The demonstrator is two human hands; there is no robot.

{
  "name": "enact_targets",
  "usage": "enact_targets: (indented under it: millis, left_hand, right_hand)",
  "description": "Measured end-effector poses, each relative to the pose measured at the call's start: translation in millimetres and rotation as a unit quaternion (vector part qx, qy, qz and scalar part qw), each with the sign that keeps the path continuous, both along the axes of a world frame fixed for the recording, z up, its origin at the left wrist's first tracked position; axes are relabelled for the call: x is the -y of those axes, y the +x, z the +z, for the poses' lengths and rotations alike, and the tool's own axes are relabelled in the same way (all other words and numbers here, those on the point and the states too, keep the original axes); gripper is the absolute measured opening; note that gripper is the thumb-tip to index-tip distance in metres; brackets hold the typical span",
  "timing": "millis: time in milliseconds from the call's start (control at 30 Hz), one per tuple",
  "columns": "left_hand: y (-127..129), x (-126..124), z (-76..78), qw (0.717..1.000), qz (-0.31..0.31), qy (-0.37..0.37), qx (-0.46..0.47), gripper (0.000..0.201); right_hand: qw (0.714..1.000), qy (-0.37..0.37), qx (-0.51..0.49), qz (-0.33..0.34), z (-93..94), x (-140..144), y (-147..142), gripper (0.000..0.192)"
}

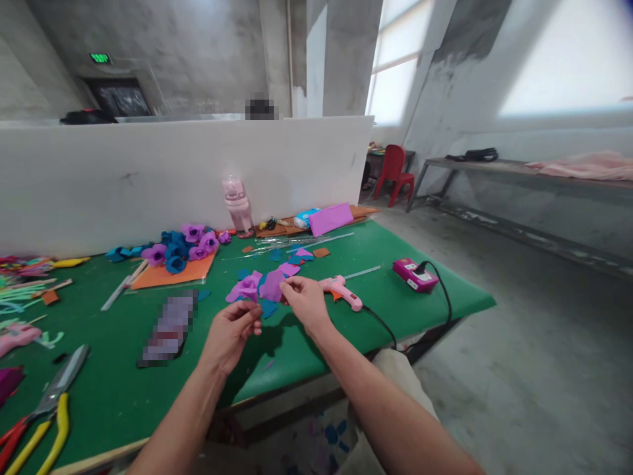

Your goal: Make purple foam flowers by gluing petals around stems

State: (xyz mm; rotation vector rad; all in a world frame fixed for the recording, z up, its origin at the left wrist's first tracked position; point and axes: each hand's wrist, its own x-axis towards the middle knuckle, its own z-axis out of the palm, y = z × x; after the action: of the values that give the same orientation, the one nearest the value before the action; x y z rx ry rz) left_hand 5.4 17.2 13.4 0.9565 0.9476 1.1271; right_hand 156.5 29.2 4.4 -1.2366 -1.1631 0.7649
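Bare concrete walls point(198, 53) & pillar point(341, 59) w/ bright windows point(395, 86) at right, grey concrete floor point(534, 343), white partition point(148, 178) behind green table point(445, 303), red chair point(394, 170), long bench point(494, 168) along wall.

Both forearms are bare to the lower frame edge; no sleeves, gloves, watch, rings or bands are visible. The left hand point(231, 336) and the right hand point(305, 302) are uncovered, with short fingernails. Below the right forearm, light beige trouser fabric point(395, 379) covers one knee. No markings are visible.
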Motion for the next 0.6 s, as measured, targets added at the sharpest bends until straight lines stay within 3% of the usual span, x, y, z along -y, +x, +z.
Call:
enact_targets:
  millis: [267, 600]
  left_hand:
    - [5.2, 0.9, -4.8, 0.999, -0.027, -0.021, -0.019, 0.027]
    - [6.6, 0.6, -5.8, 0.999, -0.004, -0.007, -0.05, 0.028]
  right_hand:
    - [1.0, -0.019, -0.009, 0.018, 1.1, 2.0, -0.6, 0.02]
    - [0.997, -0.036, -0.059, 0.033, 2.7, 3.3, -2.8, 0.018]
